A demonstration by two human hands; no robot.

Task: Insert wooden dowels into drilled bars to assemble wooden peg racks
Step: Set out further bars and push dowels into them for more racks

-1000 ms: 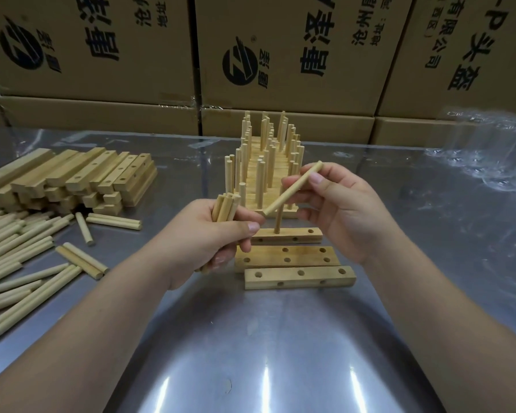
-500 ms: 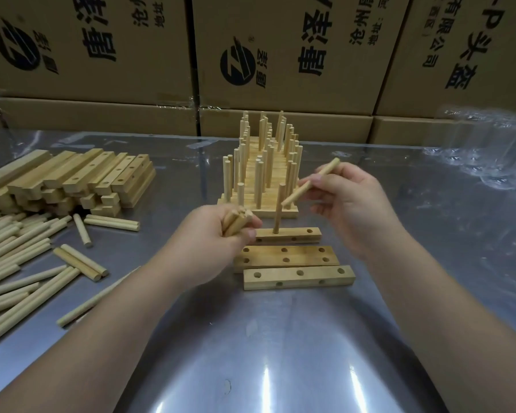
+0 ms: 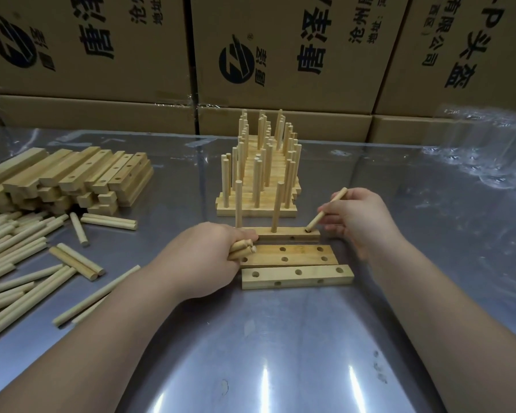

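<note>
Three drilled bars lie side by side at the table's middle. The far bar [image 3: 289,234] has two dowels standing upright in it, one at its left end [image 3: 238,204] and one in its middle [image 3: 277,207]. My right hand [image 3: 359,219] pinches a tilted dowel [image 3: 325,211] whose lower tip touches the right end hole of that bar. My left hand [image 3: 209,257] grips a bundle of dowels [image 3: 242,248] and rests at the bars' left ends. The middle bar [image 3: 292,254] and near bar [image 3: 298,275] show open holes.
Finished peg racks [image 3: 259,177] stand in a stack behind the bars. A pile of drilled bars [image 3: 72,180] sits at the left, with loose dowels [image 3: 15,257] spread in front of it. Cardboard boxes [image 3: 280,55] line the back; clear plastic wrap [image 3: 483,150] lies at the right.
A second dowel now stands at the far bar's left end. My right hand has dropped and brought its dowel's tip to the right end hole. My left hand has lowered onto the bars.
</note>
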